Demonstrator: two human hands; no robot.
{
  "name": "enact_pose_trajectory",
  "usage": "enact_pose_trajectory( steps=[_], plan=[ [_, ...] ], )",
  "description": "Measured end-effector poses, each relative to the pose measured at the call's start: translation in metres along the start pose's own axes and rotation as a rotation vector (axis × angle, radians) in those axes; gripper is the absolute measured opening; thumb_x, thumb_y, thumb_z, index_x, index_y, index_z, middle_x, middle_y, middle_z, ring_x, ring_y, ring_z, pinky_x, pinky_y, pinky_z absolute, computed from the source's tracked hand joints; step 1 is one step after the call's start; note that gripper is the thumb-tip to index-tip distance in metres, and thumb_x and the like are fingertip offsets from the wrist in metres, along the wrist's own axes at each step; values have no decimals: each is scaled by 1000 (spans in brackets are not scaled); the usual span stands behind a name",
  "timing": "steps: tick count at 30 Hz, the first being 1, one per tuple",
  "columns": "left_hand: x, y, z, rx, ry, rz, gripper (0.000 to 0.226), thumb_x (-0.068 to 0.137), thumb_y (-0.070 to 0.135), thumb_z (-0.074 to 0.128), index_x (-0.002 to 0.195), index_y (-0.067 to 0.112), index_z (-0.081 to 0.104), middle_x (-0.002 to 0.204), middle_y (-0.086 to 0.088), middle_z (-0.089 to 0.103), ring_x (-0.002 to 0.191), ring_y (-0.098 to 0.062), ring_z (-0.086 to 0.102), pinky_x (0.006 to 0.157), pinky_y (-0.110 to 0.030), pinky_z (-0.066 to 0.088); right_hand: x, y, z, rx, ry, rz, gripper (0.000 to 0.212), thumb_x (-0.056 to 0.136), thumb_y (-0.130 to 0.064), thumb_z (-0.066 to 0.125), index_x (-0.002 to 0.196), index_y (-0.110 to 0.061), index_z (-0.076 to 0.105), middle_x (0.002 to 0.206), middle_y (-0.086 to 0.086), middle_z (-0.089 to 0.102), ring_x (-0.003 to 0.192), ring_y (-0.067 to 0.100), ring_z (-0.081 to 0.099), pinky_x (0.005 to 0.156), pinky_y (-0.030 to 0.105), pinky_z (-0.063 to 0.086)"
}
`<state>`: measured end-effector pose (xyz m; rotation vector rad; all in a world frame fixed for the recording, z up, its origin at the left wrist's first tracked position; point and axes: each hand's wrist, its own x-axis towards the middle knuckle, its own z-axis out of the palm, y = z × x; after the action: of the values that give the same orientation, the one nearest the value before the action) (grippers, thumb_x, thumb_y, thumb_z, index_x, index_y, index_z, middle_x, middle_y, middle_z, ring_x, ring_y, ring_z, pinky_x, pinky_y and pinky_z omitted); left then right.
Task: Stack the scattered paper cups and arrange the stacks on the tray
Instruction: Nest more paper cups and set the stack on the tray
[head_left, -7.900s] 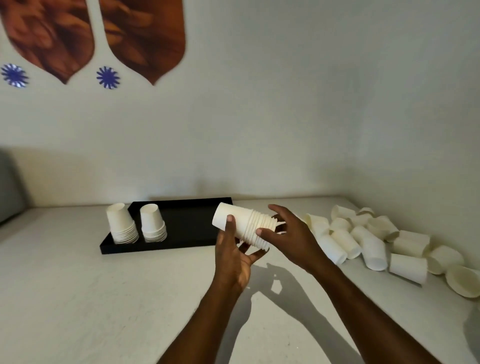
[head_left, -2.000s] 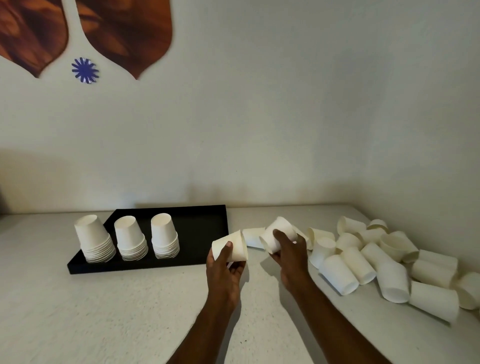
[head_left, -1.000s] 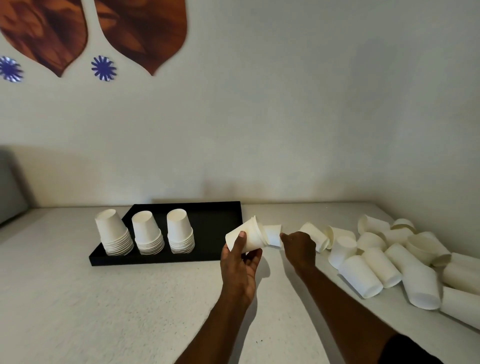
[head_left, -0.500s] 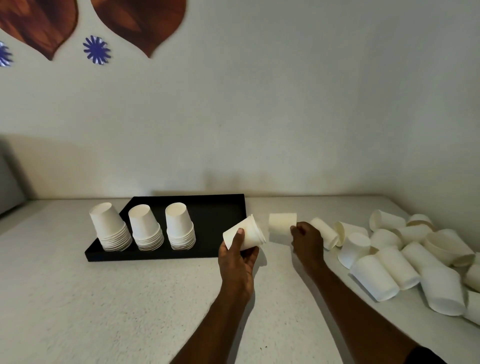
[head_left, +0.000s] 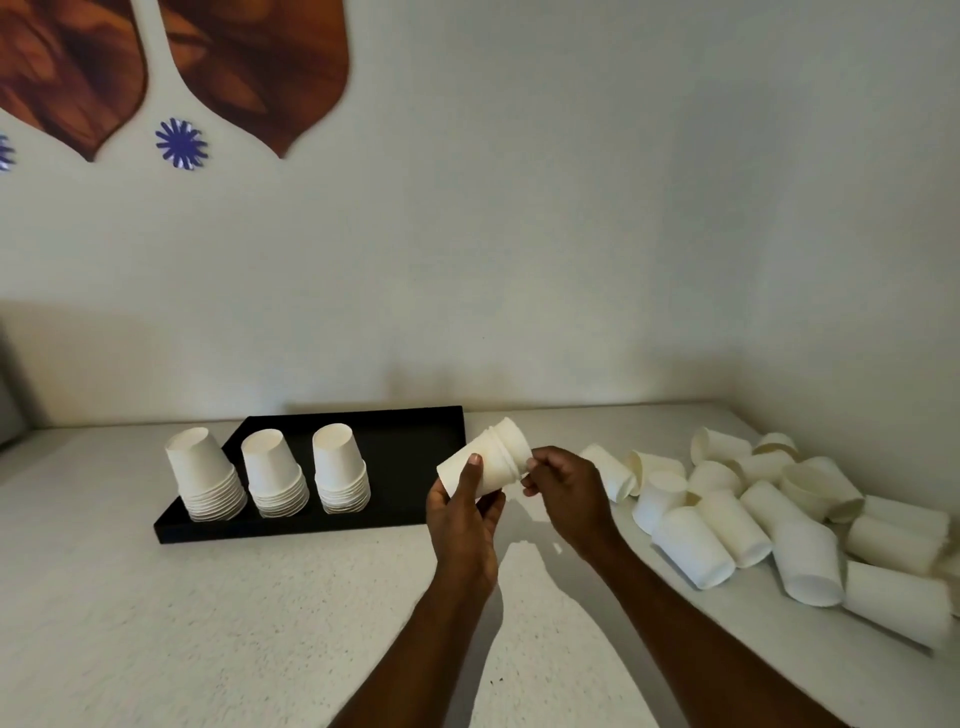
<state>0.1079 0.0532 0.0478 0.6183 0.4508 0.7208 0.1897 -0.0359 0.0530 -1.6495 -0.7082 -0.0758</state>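
I see a plain pale wall (head_left: 519, 234) meeting a second wall in a corner on the right, with a speckled white table (head_left: 156, 623) running along both. Two brown leaf-shaped panels (head_left: 249, 67) and a blue flower sticker (head_left: 181, 144) hang high on the left. A black tray (head_left: 410, 441) lies on the table toward the back wall. The scattered paper cups (head_left: 727, 519) sprawl along the right side, most on their sides and touching one another. Three stacks (head_left: 275, 475) of white cups stand upside down in a row on the tray's left half. Above the table, just right of the tray, my left hand (head_left: 462, 525) grasps a few nested cups (head_left: 488, 465), tilted with the closed base to the lower left. My right hand (head_left: 571, 499) pinches their upper-right end.
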Motion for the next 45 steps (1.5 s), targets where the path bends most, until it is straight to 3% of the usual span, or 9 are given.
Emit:
enact_pose_trajectory(
  steps=[7,11,15,25,28,31,35,39,45],
  plan=[
    [4,7,-8,-19,8,10,51,88,18,66,134,15,45,128,-15,56,114,-33,58,93,-47,52,3,3,2,-82,-118,27,29,92,0,46,111,-12,66,97,2,70,79,13,68,77,30,59],
    [8,5,-15,-51,9,-15,49,88,18,66,133,15,46,127,-14,56,113,-33,58,87,-44,54,30,33,-17,-559,108,-61,25,90,-11,56,114,-6,64,114,12,64,103,26,61,85,30,48],
    [16,2,-17,-73,4,-26,51,88,17,65,134,13,46,126,-15,57,114,-33,58,85,-43,54,53,65,-35,-1249,-113,-62,38,90,-29,53,122,-10,48,117,11,55,105,25,53,81,31,48],
    [36,-10,-22,-82,20,-71,40,88,15,65,125,15,50,122,-14,58,111,-32,59,86,-45,54,72,98,-35,-1606,-170,-89,41,90,-16,49,130,-16,41,115,14,56,102,28,56,81,34,49],
    [36,-13,-23,-93,32,-72,42,87,15,66,126,14,50,123,-15,58,109,-31,60,87,-44,54,70,82,-26,-1237,17,-7,45,84,-18,58,127,-12,44,110,15,56,97,30,57,77,34,50],
    [32,-14,-20,-103,40,-80,43,87,16,66,127,15,49,123,-15,58,108,-32,60,86,-44,55,69,48,-15,-315,204,219,56,77,-16,69,128,-17,45,109,10,56,87,20,57,66,24,48],
    [16,-12,-11,-103,32,-74,49,86,18,68,130,16,48,122,-14,59,107,-32,63,77,-40,59,46,2,-2,501,204,355,47,81,-9,67,125,-18,52,118,9,59,103,27,61,86,47,56],
    [-4,-7,0,-70,-4,-40,51,85,18,69,132,14,48,124,-15,59,107,-32,64,79,-39,59,11,-23,10,478,137,307,34,85,-15,63,118,-20,55,115,7,62,105,25,61,85,42,56],
    [-24,3,9,-58,-28,-8,51,87,19,68,133,12,47,125,-16,58,107,-33,64,89,-46,55,-24,-40,16,201,-107,255,45,94,-56,37,132,-32,41,125,-6,51,102,3,54,72,10,42]
  ],
)
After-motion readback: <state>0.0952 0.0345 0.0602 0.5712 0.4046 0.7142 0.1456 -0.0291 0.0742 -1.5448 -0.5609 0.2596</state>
